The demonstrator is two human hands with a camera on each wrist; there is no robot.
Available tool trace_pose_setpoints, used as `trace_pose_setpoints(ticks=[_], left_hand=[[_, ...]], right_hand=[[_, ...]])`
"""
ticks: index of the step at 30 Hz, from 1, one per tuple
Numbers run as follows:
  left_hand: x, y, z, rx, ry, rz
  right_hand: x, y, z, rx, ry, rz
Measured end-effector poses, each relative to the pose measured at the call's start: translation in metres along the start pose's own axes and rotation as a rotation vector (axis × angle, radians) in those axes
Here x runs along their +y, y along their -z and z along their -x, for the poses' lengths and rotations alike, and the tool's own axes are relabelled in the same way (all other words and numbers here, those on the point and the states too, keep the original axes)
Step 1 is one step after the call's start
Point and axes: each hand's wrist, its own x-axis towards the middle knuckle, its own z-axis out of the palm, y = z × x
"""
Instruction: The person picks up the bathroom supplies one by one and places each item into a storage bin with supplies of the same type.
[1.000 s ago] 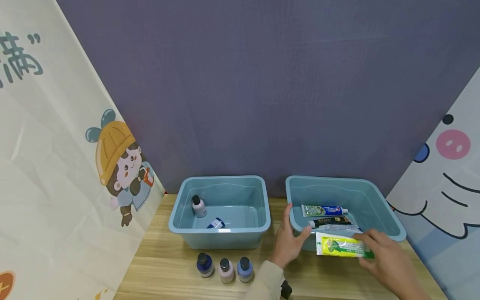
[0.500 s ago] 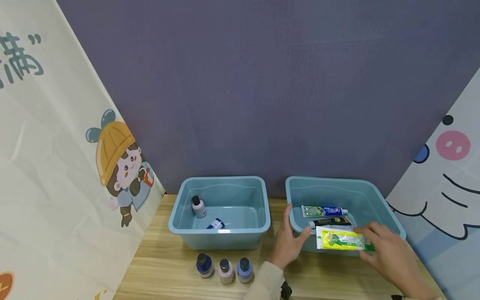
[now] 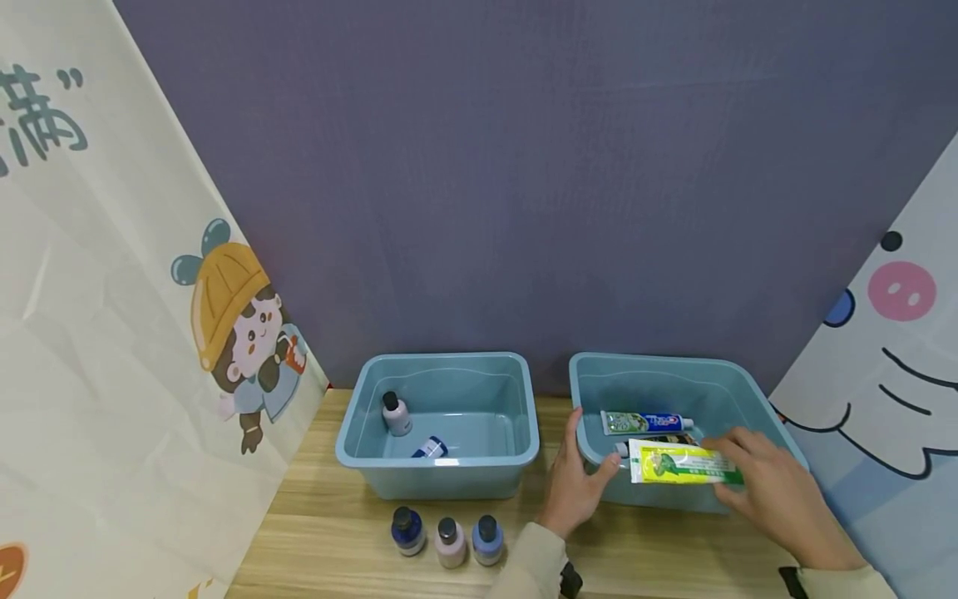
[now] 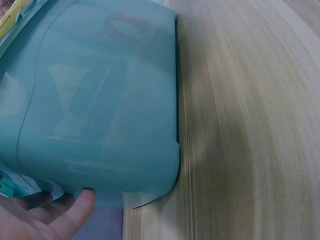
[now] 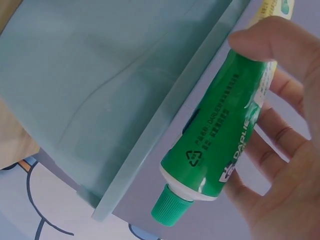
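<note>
My right hand (image 3: 774,495) pinches a yellow and green toothpaste tube (image 3: 677,463) between thumb and fingers, over the front rim of the right blue plastic bin (image 3: 666,495). In the right wrist view the tube's green cap (image 5: 171,205) points away from the hand, beside the bin's rim. My left hand (image 3: 572,487) grips the front left corner of that bin, thumb near the rim and fingers along its side. Inside lie a blue and green toothpaste tube (image 3: 645,423) and a black one (image 3: 669,439), partly covered by the held tube.
A second blue bin (image 3: 437,482) stands to the left, with a pale capped bottle (image 3: 397,414) and a blue-and-white item (image 3: 431,448) inside. Before it on the wooden table (image 3: 314,532) stand a dark blue bottle (image 3: 408,532), a pale pink one (image 3: 451,545) and a lighter blue one (image 3: 488,542).
My right hand has raised the yellow and green tube from in front of the bin to over its front rim. The left hand has stayed at the corner.
</note>
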Motion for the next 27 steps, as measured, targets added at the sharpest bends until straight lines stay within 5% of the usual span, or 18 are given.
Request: trace_pose_setpoints(ticks=[27], left_hand=[[0.002, 0.001, 0.001, 0.001, 0.023, -0.02]], right_hand=[[0.017, 0.001, -0.026, -0.025, 0.053, -0.001]])
